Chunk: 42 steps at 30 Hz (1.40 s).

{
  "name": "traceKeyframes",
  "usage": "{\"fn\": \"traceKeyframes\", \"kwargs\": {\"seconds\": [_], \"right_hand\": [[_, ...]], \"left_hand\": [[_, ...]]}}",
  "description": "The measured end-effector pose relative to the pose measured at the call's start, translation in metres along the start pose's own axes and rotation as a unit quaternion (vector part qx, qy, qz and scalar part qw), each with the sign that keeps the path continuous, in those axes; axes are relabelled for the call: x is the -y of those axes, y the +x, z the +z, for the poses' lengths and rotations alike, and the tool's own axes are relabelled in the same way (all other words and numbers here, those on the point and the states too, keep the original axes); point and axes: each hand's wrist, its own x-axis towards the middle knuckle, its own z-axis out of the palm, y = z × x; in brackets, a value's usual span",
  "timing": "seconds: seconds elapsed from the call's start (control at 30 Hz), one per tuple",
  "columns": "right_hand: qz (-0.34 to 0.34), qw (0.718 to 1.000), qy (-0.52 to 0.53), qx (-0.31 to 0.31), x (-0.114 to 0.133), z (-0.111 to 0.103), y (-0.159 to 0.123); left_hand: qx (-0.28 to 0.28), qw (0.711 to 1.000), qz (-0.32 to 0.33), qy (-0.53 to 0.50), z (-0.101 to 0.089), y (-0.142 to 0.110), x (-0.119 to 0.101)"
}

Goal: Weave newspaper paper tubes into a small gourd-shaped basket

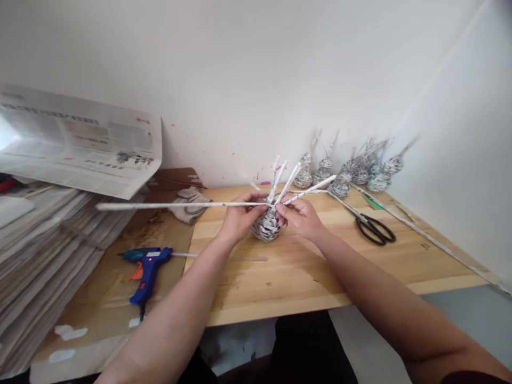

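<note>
A small round piece woven from rolled newspaper (266,229) stands between my hands on the wooden table, with several paper tubes fanning up from its top. My left hand (245,214) is closed at its neck, thumb and fingers pressing on a long paper tube (176,205) that stretches far out to the left. On the other side my right hand (300,216) pinches near the same neck, at the base of a tube (312,189) slanting up to the right. My fingers partly hide the weave where the tubes meet.
A blue glue gun (148,272) lies on cardboard at the left, beside stacked newspapers (60,256) and a cloth (190,205). Black scissors (376,229) and a long paper tube (424,232) lie at right. Several woven gourd shapes (340,181) line the wall.
</note>
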Motion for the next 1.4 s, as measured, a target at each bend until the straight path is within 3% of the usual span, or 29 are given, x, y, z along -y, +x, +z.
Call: {"fn": "traceKeyframes", "kwargs": {"seconds": [0.17,0.3,0.43,0.53,0.63,0.83,1.1,1.4], "right_hand": [[-0.002,1.000,-0.013,0.011,0.002,0.002,-0.001],[-0.020,0.999,-0.023,0.021,0.003,0.003,-0.001],[-0.031,0.999,-0.018,0.017,0.000,0.001,0.000],[-0.032,0.999,-0.012,0.009,-0.002,0.000,0.001],[-0.036,0.999,-0.022,0.019,-0.001,-0.002,0.000],[-0.026,0.999,-0.017,0.034,-0.001,-0.005,0.002],[0.018,0.999,0.002,0.049,-0.002,-0.007,0.003],[0.017,0.998,0.019,0.055,-0.001,-0.008,0.003]], "left_hand": [[0.021,0.999,-0.006,0.034,-0.003,-0.001,-0.002],[0.000,0.997,0.033,0.068,-0.002,-0.003,-0.003],[-0.002,0.999,0.030,0.022,-0.001,-0.003,-0.004],[-0.007,0.998,0.043,0.051,-0.001,-0.004,-0.006],[0.020,0.996,0.026,0.083,-0.001,-0.003,-0.006],[0.025,0.998,-0.053,0.005,0.000,0.000,-0.004],[0.055,0.997,-0.018,0.048,0.000,-0.003,-0.010],[0.073,0.997,-0.027,0.015,-0.003,-0.005,-0.012]]}}
